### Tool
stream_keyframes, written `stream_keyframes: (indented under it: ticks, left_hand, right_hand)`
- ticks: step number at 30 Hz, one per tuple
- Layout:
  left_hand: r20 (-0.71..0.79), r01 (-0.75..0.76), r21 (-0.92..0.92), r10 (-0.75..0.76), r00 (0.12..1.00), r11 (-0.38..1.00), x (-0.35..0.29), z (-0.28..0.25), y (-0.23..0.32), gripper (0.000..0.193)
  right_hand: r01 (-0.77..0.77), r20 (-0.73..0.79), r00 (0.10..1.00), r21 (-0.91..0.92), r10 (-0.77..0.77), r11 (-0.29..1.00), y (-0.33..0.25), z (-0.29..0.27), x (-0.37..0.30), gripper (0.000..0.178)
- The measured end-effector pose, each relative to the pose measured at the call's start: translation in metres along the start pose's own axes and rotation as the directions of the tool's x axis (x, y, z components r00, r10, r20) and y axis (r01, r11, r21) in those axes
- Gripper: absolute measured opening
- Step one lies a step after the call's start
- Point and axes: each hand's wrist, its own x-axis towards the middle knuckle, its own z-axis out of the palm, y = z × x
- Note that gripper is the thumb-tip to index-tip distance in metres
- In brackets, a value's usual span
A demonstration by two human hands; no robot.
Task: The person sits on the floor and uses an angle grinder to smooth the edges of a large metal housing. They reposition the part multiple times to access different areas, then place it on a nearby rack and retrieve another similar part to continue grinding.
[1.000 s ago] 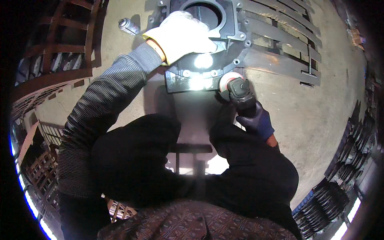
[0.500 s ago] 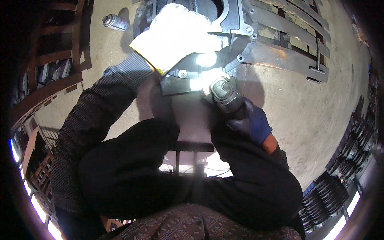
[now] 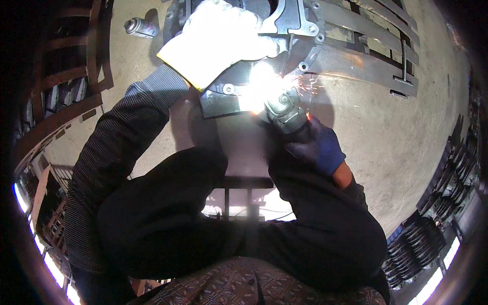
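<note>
A large dark grey metal housing (image 3: 218, 104) with bolt holes along its rim and a curved cut-out lies at the top middle. My left hand (image 3: 223, 38), in a white glove with a yellow cuff, is closed on its upper part; glare washes out the finger detail. My right hand (image 3: 317, 147), in a dark blue glove, is wrapped round an angle grinder (image 3: 284, 109). The grinder's head is against the housing's near edge, where orange sparks (image 3: 305, 84) spray out to the right. Bright glare hides the disc and the contact spot.
A spray can (image 3: 141, 27) lies on the concrete floor (image 3: 376, 132) at the upper left. Flat slotted metal bars (image 3: 361, 66) lie right of the housing. Brown metal racks (image 3: 66, 109) stand at left, stacked dark parts (image 3: 414, 251) at lower right. My knees flank a small stand (image 3: 246, 183).
Sparks now fly from the grinder's head, and the glare on the housing is larger. The grinder has tilted slightly and lies a little closer to the edge. My left hand keeps its place on the housing.
</note>
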Motion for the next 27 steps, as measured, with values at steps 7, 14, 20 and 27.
stream_keyframes:
  ticks: [7, 14, 20, 27]
  left_hand:
    - [-0.073, -0.15, -0.115, 0.143, 0.987, 0.982, -0.004, 0.012, -0.017, 0.056]
    - [0.193, -0.206, 0.003, 0.201, 0.96, 0.979, -0.015, -0.017, -0.047, 0.04]
    - [-0.18, -0.34, -0.311, 0.296, 0.938, 0.888, -0.019, -0.008, -0.008, 0.035]
    - [-0.084, -0.18, -0.111, 0.171, 0.982, 0.977, -0.023, 0.01, -0.005, 0.041]
  right_hand:
    - [-0.058, -0.05, 0.997, 0.034, 0.059, 0.998, 0.006, -0.007, -0.014, 0.081]
    - [-0.055, -0.04, 0.997, 0.277, 0.069, 0.959, 0.013, -0.015, -0.031, 0.087]
    - [-0.089, -0.045, 0.995, 0.091, 0.093, 0.992, 0.023, -0.004, -0.021, 0.095]
    - [-0.022, -0.011, 1.0, 0.11, 0.024, 0.994, 0.016, -0.005, -0.018, 0.093]
